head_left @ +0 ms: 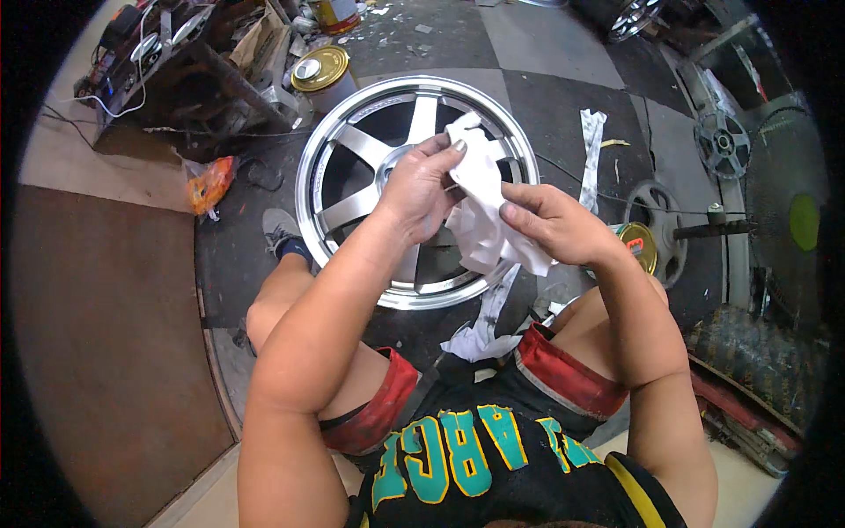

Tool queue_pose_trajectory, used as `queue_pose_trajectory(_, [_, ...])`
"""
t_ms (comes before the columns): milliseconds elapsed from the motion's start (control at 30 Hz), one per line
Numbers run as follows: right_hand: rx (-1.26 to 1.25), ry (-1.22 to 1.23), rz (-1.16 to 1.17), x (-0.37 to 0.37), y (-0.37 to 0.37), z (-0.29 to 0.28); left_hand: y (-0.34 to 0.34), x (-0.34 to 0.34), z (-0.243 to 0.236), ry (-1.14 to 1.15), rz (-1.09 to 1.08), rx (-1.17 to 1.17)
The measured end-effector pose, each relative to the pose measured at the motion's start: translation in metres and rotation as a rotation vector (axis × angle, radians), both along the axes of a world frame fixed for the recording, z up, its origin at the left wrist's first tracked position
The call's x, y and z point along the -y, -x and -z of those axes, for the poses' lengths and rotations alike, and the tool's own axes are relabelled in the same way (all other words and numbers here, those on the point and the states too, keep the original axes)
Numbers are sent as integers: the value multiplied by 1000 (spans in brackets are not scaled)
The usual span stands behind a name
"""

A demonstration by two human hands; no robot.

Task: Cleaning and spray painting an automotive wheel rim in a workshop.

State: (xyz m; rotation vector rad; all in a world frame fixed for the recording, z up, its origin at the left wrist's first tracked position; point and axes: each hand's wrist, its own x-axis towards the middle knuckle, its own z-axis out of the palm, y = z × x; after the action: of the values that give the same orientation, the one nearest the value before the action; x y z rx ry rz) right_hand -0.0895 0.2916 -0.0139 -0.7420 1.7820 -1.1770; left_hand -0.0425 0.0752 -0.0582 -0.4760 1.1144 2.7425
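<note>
A crumpled white cloth (480, 169) is stretched between my two hands. My left hand (418, 183) pinches its upper left part, thumb and fingers together. On the right, my right hand (556, 220) grips the cloth's lower side between thumb and fingers. Beneath them lies a silver spoked car wheel rim (352, 143) with a bright polished outer lip, its right side partly covered by the cloth and hands. Another smudged white cloth (481, 341) trails down from the rim's lower edge between my legs.
A gold-lidded can (320, 69) stands beyond the rim, near a cluttered wooden stand (224, 66). An orange plastic bag (211, 182) lies to the left. Rightward are a long smudged cloth strip (591, 158), another can (638, 246), a fan base (658, 207) and a cable.
</note>
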Motion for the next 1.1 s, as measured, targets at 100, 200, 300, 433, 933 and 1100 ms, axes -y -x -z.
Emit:
queue_pose_trajectory(100, [75, 104, 42, 3, -2, 5, 2, 6, -2, -77, 14, -102])
queue_pose_trajectory(200, [29, 6, 104, 4, -5, 10, 3, 7, -2, -54, 89, -176])
queue_pose_trajectory(300, [-243, -38, 214, 7, -3, 19, -1, 3, 0, -30, 102, -230])
queue_pose_trajectory(433, [-74, 188, 362, 9, 5, 26, -6, -9, 0, 170, 166, -218])
queue_pose_trajectory(933, [300, 555, 1041, -7, 50, 23, 15, 66, -13, 447, -597, -171])
queue_pose_trajectory(1100, [311, 469, 954, 8, 35, 28, 3, 26, -17, 766, -546, -343])
